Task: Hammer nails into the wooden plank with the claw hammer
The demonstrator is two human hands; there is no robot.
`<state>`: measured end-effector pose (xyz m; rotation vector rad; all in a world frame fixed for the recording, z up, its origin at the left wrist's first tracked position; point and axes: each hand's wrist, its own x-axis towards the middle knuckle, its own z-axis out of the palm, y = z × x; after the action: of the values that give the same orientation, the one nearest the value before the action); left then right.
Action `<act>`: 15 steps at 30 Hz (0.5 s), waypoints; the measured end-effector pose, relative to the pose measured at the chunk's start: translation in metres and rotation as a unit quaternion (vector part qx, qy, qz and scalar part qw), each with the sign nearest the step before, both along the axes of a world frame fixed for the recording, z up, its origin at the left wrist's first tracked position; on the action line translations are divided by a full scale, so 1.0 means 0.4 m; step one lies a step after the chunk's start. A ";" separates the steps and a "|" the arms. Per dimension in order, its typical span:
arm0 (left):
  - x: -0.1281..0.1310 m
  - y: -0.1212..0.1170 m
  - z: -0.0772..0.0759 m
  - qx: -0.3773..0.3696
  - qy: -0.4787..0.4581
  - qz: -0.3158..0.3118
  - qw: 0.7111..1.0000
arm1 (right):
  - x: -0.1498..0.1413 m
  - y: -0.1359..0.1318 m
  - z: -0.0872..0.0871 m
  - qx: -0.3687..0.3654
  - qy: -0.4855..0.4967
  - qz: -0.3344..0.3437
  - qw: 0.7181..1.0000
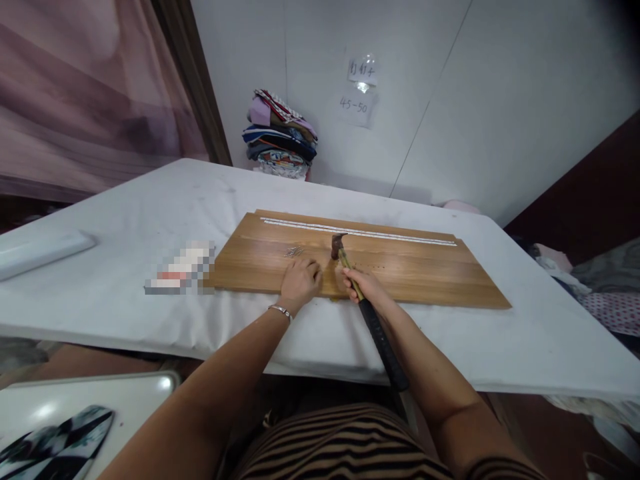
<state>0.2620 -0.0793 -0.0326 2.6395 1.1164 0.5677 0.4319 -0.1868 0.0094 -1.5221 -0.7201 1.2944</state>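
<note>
A long wooden board (425, 267) lies on the white table (150, 200). My right hand (367, 285) grips a hammer (350, 270) high on its shaft, close to the head; the black handle runs back along my forearm. The hammer head rests near the board's middle. My left hand (300, 280) rests on the board just left of the hammer head, fingers curled, pinching something too small to make out. A small pile of nails (294, 251) lies on the board just beyond my left hand. A row of small holes or nail heads runs right of the hammer.
A white strip (360, 231) runs along the board's far edge. A blurred-out package (183, 268) lies left of the board. A stack of folded cloth (280, 137) stands against the wall. A white tray (40, 248) sits at far left.
</note>
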 end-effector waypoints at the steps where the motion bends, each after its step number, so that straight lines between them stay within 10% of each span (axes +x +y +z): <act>1: 0.000 0.000 -0.001 0.000 -0.001 -0.001 1.000 | 0.000 -0.001 0.002 0.001 -0.001 0.001 1.000; 15: 0.001 0.002 -0.006 0.001 -0.009 0.003 1.000 | -0.008 -0.003 0.015 0.005 0.002 0.004 1.000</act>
<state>0.2626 -0.0785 -0.0352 2.6280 1.1208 0.5923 0.4288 -0.1881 0.0153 -1.5097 -0.7296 1.2968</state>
